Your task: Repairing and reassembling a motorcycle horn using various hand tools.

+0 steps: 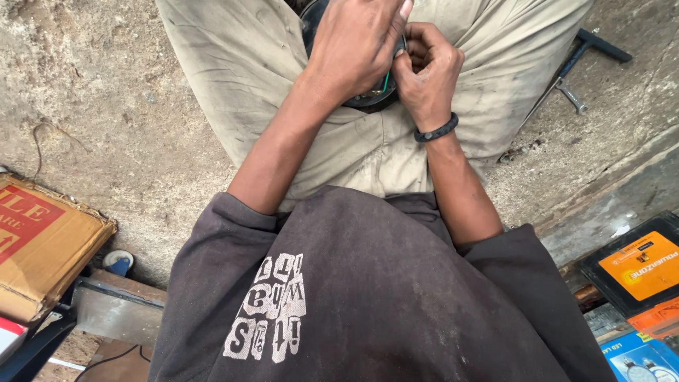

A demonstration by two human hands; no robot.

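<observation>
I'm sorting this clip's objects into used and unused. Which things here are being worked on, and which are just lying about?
In hand:
- round black part with a green wire, on the lap
- left hand covering it
- right hand pinching at its edge

Lying about:
- black-handled metal tool on the concrete ground
- brown cardboard box
- orange and black packaged goods
- blue packet

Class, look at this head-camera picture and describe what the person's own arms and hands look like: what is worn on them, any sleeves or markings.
Both forearms are bare. The dark grey sleeves of a worn sweatshirt are pushed up towards the elbows. The right hand has a black bracelet around its wrist. The left hand wears nothing: no gloves, rings or watch show. The sweatshirt carries a white block-letter print on its front.
</observation>
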